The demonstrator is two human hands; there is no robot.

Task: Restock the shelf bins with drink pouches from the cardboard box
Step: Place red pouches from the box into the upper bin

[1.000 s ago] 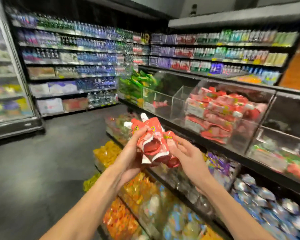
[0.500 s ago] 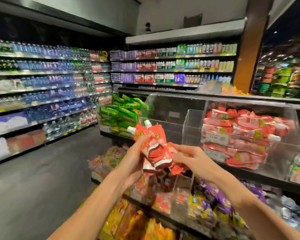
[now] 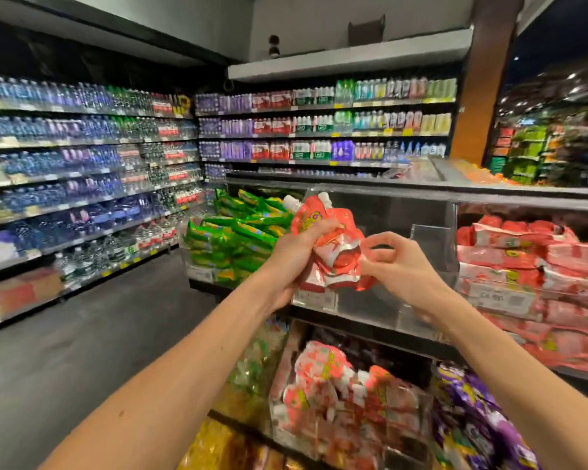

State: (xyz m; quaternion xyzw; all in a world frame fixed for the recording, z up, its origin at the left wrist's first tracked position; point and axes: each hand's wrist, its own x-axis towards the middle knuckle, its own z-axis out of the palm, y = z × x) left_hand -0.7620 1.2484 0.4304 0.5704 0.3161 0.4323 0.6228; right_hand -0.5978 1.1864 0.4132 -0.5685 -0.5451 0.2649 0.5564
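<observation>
My left hand [image 3: 294,256] grips a bunch of red drink pouches [image 3: 330,242] with white caps, held up in front of a clear shelf bin [image 3: 381,232] that looks nearly bare. My right hand [image 3: 396,262] pinches the lower right edge of the bunch with curled fingers. The bin to the right [image 3: 530,266] is stacked with the same red pouches. Green pouches [image 3: 241,232] fill the bin to the left. The cardboard box is out of view.
Lower bins hold red-and-white pouches [image 3: 336,391], purple packs [image 3: 482,415] and yellow packs [image 3: 218,446]. Bottled drinks line the wall shelves [image 3: 82,164] to the left and behind. Grey aisle floor [image 3: 82,351] lies to my left.
My view has swung right and closer to the bins. Both hands have carried the pouch bunch up to the nearly bare bin. My right hand's fingers have curled onto the bunch's edge.
</observation>
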